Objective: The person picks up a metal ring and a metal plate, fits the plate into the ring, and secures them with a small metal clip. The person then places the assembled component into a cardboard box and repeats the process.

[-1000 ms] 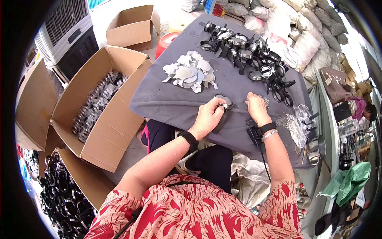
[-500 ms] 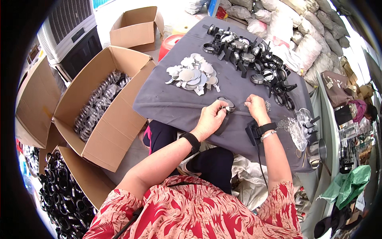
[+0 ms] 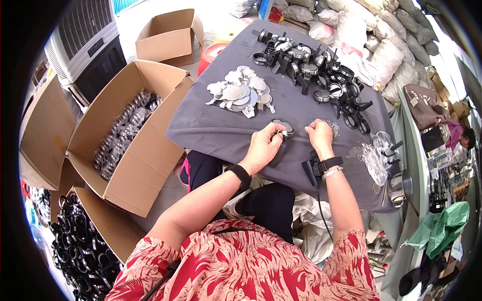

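Note:
Near the front edge of the grey cloth-covered table, my left hand (image 3: pixel 264 145) grips a black wristwatch (image 3: pixel 283 125) with a round case; a black strap hangs below the fingers. A small white bit shows at the fingertips. To its right, my right hand (image 3: pixel 320 136) is closed in a pinch just apart from the watch; whatever lies between its fingers is too small to make out. A small heap of thin metal pieces (image 3: pixel 332 127) lies beside the right hand. Farther off sits a pile of silvery white round discs with tabs (image 3: pixel 244 91).
A large pile of black wristwatches (image 3: pixel 321 67) covers the table's far right. A clear plastic bag (image 3: pixel 374 161) and a metal cup (image 3: pixel 396 189) stand at the right edge. Open cardboard boxes (image 3: pixel 145 173) are on the left, one full of wrapped items. A black cable runs from my right wrist.
My right hand has shifted slightly left, its fingers still pinched near the watch. The left hand keeps its grip on the watch. The whole view has shifted a little.

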Demonstrator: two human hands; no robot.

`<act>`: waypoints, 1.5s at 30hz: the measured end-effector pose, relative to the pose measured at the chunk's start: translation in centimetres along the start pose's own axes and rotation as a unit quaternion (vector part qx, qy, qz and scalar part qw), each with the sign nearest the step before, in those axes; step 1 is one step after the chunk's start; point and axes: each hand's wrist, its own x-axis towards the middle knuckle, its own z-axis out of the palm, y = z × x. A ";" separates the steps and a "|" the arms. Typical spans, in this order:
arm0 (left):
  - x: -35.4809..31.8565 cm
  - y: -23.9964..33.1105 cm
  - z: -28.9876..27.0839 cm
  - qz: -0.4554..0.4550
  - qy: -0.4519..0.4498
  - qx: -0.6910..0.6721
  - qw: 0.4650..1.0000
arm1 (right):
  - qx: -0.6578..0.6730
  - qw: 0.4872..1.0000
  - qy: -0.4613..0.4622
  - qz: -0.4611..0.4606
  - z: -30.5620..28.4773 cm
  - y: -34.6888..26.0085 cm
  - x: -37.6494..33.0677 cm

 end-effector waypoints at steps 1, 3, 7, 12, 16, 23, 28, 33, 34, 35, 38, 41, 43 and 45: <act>0.0 0.2 0.1 0.010 0.004 -0.006 1.000 | 0.002 1.000 0.010 0.003 -0.1 -0.1 -0.2; -0.1 0.6 0.2 0.000 -0.004 -0.004 1.000 | 0.030 0.999 0.017 -0.002 0.3 1.2 0.0; -0.2 0.4 0.0 0.007 -0.001 -0.007 1.000 | 0.210 0.977 0.023 -0.017 -0.6 -0.6 -1.7; -0.1 0.3 -0.6 0.001 0.008 0.002 1.000 | 0.238 0.935 0.093 -0.245 -2.0 -4.6 -6.1; 0.2 -0.3 -0.5 0.009 0.016 -0.015 1.000 | 0.181 0.918 0.116 -0.333 -1.2 -6.4 -7.4; 0.6 -0.4 1.5 0.021 -0.043 -0.019 0.999 | 0.126 0.923 0.183 -0.315 -0.6 -4.0 -7.8; 0.1 -1.3 -1.9 -0.043 -0.023 -0.105 0.993 | 0.114 0.904 0.192 -0.364 1.7 -6.3 -7.3; 0.2 -0.2 -0.7 -0.051 -0.067 -0.119 0.989 | 0.163 0.913 0.205 -0.313 0.6 -5.7 -7.7; 0.2 -0.2 -0.4 -0.051 -0.063 -0.118 0.990 | 0.177 0.912 0.207 -0.308 0.5 -5.5 -7.8; 0.4 -0.7 -0.1 -0.035 -0.057 -0.117 0.991 | 0.168 0.916 0.202 -0.302 0.5 -5.3 -7.7; 0.5 -1.0 0.0 -0.026 -0.048 -0.117 0.992 | 0.190 0.925 0.182 -0.273 0.5 -5.5 -7.4; 0.2 -0.3 -0.5 -0.033 -0.051 -0.098 0.993 | 0.212 0.925 0.165 -0.269 0.6 -6.0 -7.5; 0.3 -0.7 -0.7 -0.029 -0.052 -0.095 0.994 | 0.215 0.925 0.159 -0.268 0.6 -6.1 -7.4; 0.3 -0.8 -0.7 -0.025 -0.047 -0.091 0.994 | 0.236 0.926 0.140 -0.260 0.5 -6.1 -7.4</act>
